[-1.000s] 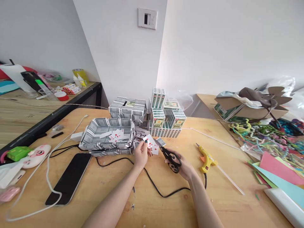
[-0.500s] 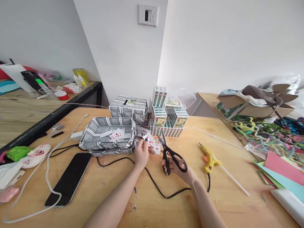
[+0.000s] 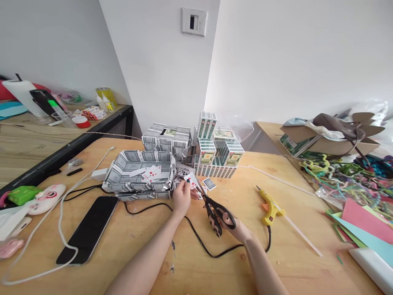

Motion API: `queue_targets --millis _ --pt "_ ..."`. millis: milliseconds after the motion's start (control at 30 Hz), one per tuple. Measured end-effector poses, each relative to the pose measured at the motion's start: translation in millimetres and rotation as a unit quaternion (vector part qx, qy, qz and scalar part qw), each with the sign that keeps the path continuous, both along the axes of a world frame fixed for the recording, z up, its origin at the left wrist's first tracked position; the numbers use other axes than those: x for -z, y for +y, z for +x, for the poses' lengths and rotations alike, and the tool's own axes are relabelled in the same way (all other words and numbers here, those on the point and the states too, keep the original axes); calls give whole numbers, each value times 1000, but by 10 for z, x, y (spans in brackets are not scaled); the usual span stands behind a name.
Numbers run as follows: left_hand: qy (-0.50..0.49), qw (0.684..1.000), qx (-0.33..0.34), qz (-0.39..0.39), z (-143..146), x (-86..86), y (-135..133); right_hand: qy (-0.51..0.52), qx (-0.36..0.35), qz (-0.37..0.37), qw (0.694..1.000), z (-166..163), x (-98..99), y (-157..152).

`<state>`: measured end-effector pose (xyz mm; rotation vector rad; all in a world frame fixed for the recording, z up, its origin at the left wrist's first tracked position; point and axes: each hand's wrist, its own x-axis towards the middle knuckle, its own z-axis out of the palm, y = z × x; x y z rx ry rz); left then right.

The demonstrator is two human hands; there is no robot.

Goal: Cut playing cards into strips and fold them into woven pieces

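Pinched in my left hand (image 3: 182,196) is a playing card (image 3: 192,179) with red diamonds. My right hand (image 3: 229,223) is wrapped round the handles of black scissors (image 3: 215,209), whose blades lie at the card's right side. Beneath the blades part of another red-marked card shows, and a card lies back up (image 3: 209,184) just beyond. Left of my hands stands an open box made of playing cards (image 3: 139,155), with loose diamond cards (image 3: 151,174) inside. Behind it is a second card-covered block (image 3: 166,137).
Stacked card packs (image 3: 215,170) stand at the back. A yellow glue gun (image 3: 272,207) lies to the right, its black cord crossing the table near my wrists. A phone (image 3: 89,229) and white cable lie left. Coloured paper (image 3: 368,219) and pipe cleaners (image 3: 337,176) cover the right side.
The scissors have moved left and down, and their blades have come together at the card in my left hand. The back-up card behind them now shows more fully.
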<state>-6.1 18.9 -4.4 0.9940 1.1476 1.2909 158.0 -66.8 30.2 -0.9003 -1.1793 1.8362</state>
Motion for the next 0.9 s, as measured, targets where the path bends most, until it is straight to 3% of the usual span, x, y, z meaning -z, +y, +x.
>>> queue_targets --millis 367,900 --pt "14 997 68 15 28 -20 -85 -35 54 -26 998 -100 53 20" --pt "9 998 59 13 42 -12 -89 -34 73 -35 996 -113 90 12"
